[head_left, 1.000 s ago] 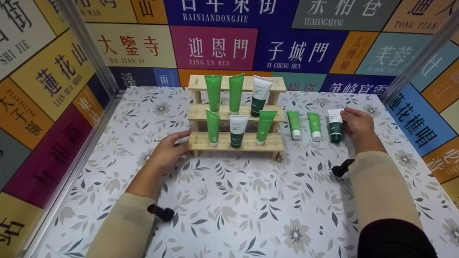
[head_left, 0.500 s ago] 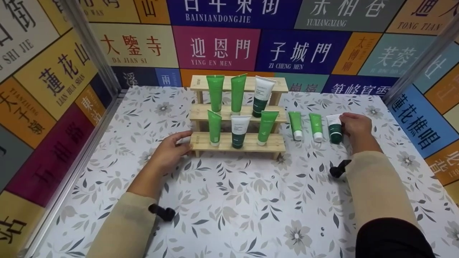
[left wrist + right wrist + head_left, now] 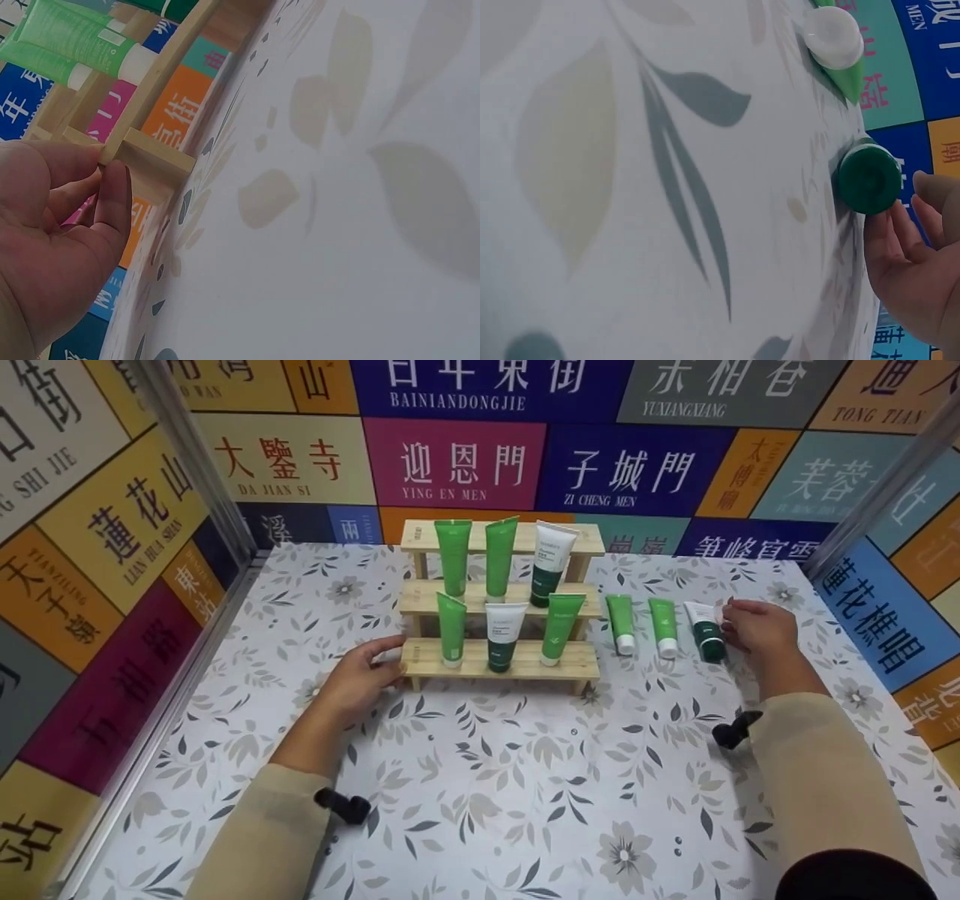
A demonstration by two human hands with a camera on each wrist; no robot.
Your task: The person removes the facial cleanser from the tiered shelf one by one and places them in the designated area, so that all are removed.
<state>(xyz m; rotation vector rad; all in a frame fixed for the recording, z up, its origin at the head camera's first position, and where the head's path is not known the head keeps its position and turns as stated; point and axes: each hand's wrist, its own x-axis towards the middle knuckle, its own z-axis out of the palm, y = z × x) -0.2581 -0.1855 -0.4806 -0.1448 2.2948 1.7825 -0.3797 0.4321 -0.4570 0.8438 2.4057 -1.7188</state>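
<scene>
My left hand [image 3: 362,679] pinches the left end of the lowest board of a three-step wooden display stand [image 3: 465,669], thumb above and fingers below in the left wrist view. My right hand [image 3: 765,637] is at the right side of a white and dark green squeeze tube [image 3: 705,631] lying on the table. In the right wrist view, the thumb is off its green cap [image 3: 870,180], while the fingertips are close beside it; contact is unclear. Two green squeeze tubes [image 3: 620,624] lie to its left in a row.
Several green tubes [image 3: 454,559] and white and dark green tubes [image 3: 505,634] stand cap down on the stand's middle and lowest steps. A leaf-patterned cloth [image 3: 480,780] covers the table. Panels with large lettering [image 3: 457,465] enclose the back and sides.
My right hand lowered the white and dark green tube beside the green ones, then let go and shifted slightly right. The tube now lies slightly askew. My left hand stays on the stand.
</scene>
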